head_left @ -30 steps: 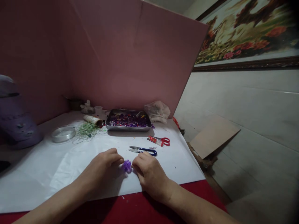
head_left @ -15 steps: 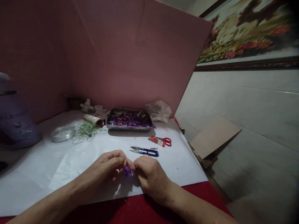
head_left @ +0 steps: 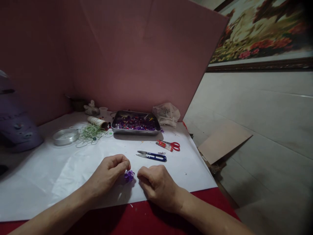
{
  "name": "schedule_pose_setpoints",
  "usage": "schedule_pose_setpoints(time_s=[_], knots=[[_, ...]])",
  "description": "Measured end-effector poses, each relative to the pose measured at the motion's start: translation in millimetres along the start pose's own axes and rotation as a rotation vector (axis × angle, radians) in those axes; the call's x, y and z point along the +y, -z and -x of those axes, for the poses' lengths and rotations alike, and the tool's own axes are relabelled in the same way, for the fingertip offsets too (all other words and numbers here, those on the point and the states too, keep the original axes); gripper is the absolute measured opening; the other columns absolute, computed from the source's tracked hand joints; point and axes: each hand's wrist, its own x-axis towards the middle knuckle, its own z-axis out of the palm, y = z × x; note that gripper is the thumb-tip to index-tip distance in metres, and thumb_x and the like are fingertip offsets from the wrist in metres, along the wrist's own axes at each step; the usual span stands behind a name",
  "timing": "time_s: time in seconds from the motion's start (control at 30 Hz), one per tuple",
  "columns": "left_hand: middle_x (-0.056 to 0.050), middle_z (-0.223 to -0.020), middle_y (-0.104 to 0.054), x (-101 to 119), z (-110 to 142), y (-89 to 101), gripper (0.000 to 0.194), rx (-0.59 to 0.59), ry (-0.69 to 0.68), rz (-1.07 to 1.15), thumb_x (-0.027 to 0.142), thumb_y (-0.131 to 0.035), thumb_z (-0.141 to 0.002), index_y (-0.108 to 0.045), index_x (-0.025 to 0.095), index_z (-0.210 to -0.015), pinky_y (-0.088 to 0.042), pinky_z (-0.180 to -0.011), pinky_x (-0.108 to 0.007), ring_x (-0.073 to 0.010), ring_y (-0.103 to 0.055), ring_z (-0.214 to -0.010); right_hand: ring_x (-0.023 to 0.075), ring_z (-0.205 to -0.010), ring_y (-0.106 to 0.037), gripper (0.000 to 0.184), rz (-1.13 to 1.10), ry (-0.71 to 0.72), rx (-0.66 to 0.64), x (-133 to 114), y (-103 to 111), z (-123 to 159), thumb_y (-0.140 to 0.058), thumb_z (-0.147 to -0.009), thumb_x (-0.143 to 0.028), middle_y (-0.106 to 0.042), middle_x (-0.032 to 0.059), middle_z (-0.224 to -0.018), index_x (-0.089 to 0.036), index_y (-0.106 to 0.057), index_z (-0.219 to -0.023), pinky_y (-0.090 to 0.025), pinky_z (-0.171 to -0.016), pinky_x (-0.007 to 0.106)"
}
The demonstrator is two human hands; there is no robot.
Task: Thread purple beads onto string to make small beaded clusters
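Note:
A small cluster of purple beads [head_left: 129, 176] hangs just under the pinched thumb and forefinger of my left hand [head_left: 110, 171]. My right hand [head_left: 158, 186] is closed a short way to the right of it, thumb against curled fingers; whatever it pinches is too small to make out. Beyond the hands, thread snips [head_left: 152, 156] with blue handles lie on the white sheet [head_left: 117, 143]. Farther back are red-handled scissors [head_left: 175, 146] beside a red and white lighter [head_left: 164, 145].
A metal tray [head_left: 137, 132] of purple and red beads stands at the back, with a plastic bag [head_left: 166, 114] to its right. Green thread [head_left: 91, 133], a cardboard tube [head_left: 97, 122] and a clear spool [head_left: 65, 136] lie left. A lilac container [head_left: 18, 124] stands far left.
My hands have moved apart, leaving a gap between the fingertips. The bead cluster, partly hidden before, has come away leftward with my left hand and shows fully.

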Motion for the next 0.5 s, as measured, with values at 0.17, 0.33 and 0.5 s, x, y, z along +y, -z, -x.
schedule_pose_setpoints(time_s=[0.17,0.33,0.5], knots=[[0.008,-0.047,-0.041,1.1,2.5,-1.2,0.022,0.039,0.003,-0.035,0.036,-0.057,-0.073,-0.052,0.018,-0.061,-0.024,-0.042,-0.02,-0.0092,-0.032,-0.045,0.014,-0.054,-0.051,0.013,0.023,-0.021,0.005,-1.0,1.5,-0.4,-0.047,-0.076,-0.014,-0.058,0.0011,-0.056,-0.019,-0.058,-0.074,-0.035,-0.054,0.024],[0.008,-0.046,-0.041,1.6,1.8,0.5,0.023,0.021,0.009,-0.04,0.038,-0.057,-0.073,-0.052,0.019,-0.062,-0.023,-0.041,-0.02,-0.0092,-0.032,-0.043,0.0142,-0.053,-0.053,0.013,0.031,-0.036,0.024,-0.4,2.9,0.7,-0.05,-0.074,-0.012,-0.059,0.0005,-0.055,-0.019,-0.06,-0.072,-0.034,-0.054,0.024],[0.01,-0.048,-0.036,3.8,3.1,1.5,0.025,-0.046,-0.038,-0.04,0.041,-0.051,-0.08,-0.052,0.019,-0.068,-0.021,-0.042,-0.02,-0.0084,-0.028,-0.044,0.0144,-0.057,-0.057,0.011,-0.025,-0.043,0.097,1.5,2.6,0.8,-0.053,-0.075,-0.014,-0.063,0.0019,-0.061,-0.018,-0.063,-0.078,-0.037,-0.057,0.023]])
